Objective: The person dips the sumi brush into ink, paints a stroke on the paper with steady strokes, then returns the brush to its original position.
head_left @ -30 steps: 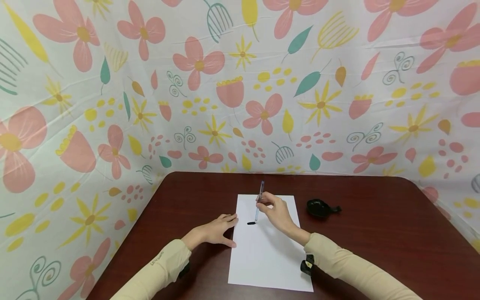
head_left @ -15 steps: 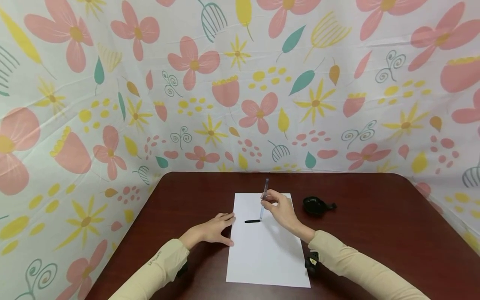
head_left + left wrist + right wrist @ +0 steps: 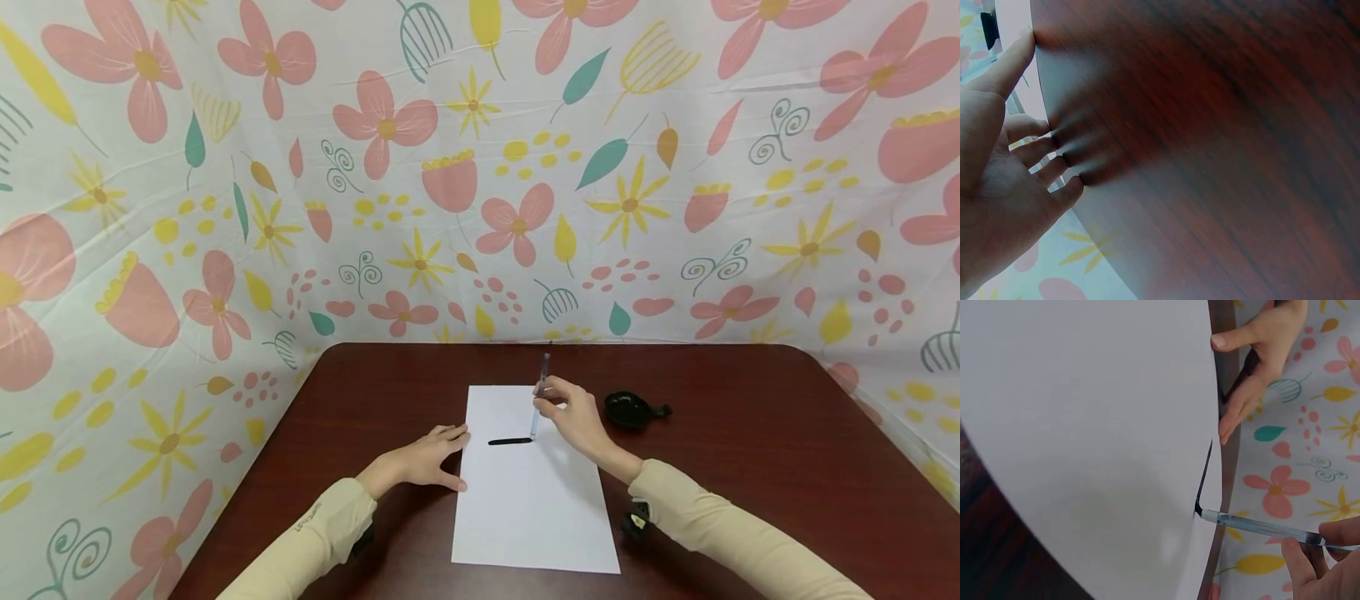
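Paper (image 3: 532, 508) left of dish (image 3: 628, 411) (on table (image 3: 750, 425)).

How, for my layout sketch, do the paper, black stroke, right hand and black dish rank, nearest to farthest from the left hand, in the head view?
1. Paper: left edge meets the left hand.
2. Black stroke: on the paper, to the right.
3. Right hand: farther right, gripping the brush pen.
4. Black dish: farthest right, off the paper.

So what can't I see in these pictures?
Lettering on the left sleeve: head view, too small.
Inside of the black dish: head view, too dark.
Far right corner of the paper: head view, behind the right hand.
Top of the brush: right wrist view, cut off by the edge; head view shows it.
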A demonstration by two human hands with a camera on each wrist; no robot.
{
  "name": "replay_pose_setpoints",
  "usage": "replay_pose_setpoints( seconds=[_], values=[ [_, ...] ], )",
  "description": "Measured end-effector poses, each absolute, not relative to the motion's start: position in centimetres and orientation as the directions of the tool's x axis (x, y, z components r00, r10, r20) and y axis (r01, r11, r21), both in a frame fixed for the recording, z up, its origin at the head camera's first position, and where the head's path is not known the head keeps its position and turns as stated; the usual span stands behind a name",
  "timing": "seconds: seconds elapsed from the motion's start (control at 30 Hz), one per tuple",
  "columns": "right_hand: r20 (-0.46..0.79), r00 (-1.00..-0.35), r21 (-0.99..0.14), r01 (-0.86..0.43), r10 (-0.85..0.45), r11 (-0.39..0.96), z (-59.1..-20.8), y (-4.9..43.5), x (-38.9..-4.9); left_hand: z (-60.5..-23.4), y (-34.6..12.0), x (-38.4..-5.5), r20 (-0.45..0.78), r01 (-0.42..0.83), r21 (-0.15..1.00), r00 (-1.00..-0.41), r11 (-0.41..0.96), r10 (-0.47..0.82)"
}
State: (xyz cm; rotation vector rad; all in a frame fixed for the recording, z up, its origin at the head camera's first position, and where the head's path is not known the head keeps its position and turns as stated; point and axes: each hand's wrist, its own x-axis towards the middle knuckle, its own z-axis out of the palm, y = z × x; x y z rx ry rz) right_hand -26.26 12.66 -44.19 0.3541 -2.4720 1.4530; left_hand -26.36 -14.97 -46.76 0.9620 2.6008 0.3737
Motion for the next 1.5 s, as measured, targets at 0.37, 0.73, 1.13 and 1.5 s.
replay_pose_setpoints(
  seconds=[0.37,0.73,1.13,1.5],
  values=[
    [0.326,-0.943,-0.81,-0.317,-0.07,0.493,-44.0,14.0,-25.9,-46.7,-14.9,-26.2,-0.22,0.58,0.352,-0.711,0.734,0.668],
    [0.326,-0.943,-0.802,-0.311,-0.064,0.51,-43.8,15.1,-25.7,-46.9,-15.1,-26.1,-0.211,0.589,0.356,-0.706,0.726,0.676],
    [0.42,-0.906,-0.76,-0.378,-0.044,0.529,-42.7,16.3,-25.9,-46.6,-14.8,-26.2,-0.223,0.583,0.353,-0.707,0.732,0.671],
    [0.536,-0.844,-0.76,-0.473,0.018,0.446,-41.7,17.9,-25.8,-46.6,-14.8,-26.1,-0.218,0.585,0.36,-0.705,0.727,0.675]
  ],
)
